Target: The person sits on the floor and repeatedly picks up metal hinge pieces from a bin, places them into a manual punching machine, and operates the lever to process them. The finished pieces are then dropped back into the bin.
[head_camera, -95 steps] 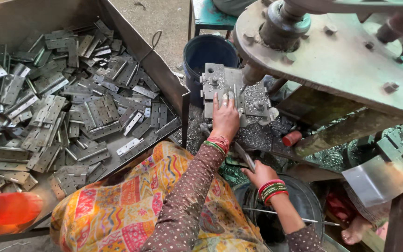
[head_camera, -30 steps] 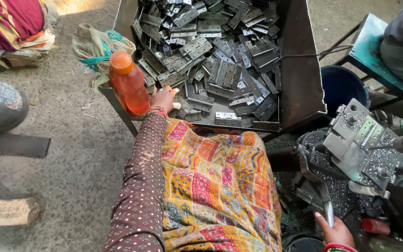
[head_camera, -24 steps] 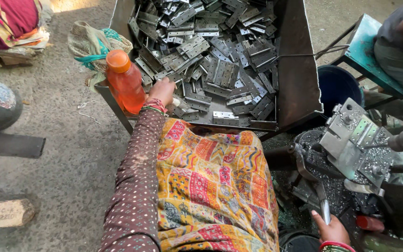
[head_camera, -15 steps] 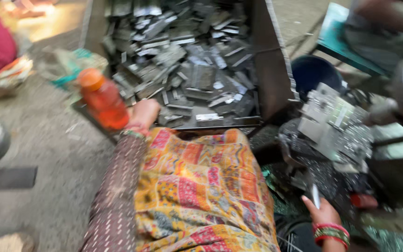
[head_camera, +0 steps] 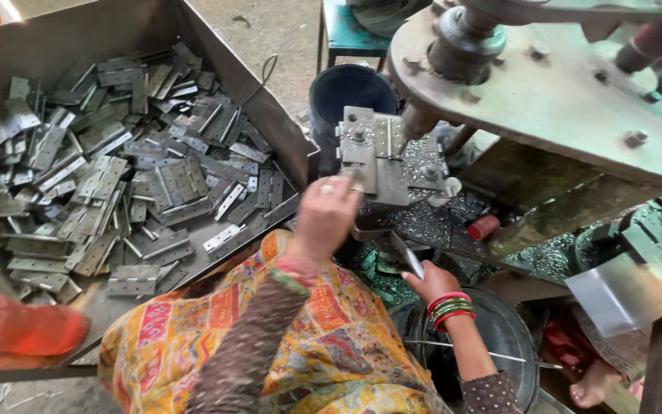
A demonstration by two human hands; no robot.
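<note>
Hinge plates, basically, a whole metal bin (head_camera: pixel 270 126) of them on the left, heaped loose in grey stacks (head_camera: pixel 116 184). Left hand (head_camera: pixel 325 218) is up at the jig (head_camera: pixel 377 153) of the press (head_camera: pixel 576 100), fingers curled against the plate sitting there, though it's blurred so I can't tell how tight the pinch is. Right hand (head_camera: pixel 432 282) is lower and nearer, closed around a thin flat metal strip (head_camera: pixel 408 257) that sticks up toward the jig.

My guess on handling: these plates are stiff stamped steel, light one at a time, with sharp edges and probably a bit oily, so slippery. Pinching by the long flat edges looks like the sane grip, keeping fingertips off the punched holes. Metal shavings (head_camera: pixel 423 222) are all over the press bed, and a dark bucket (head_camera: pixel 346 96) sits far behind the jig. An orange bottle (head_camera: pixel 17 326) is at the near left.
</note>
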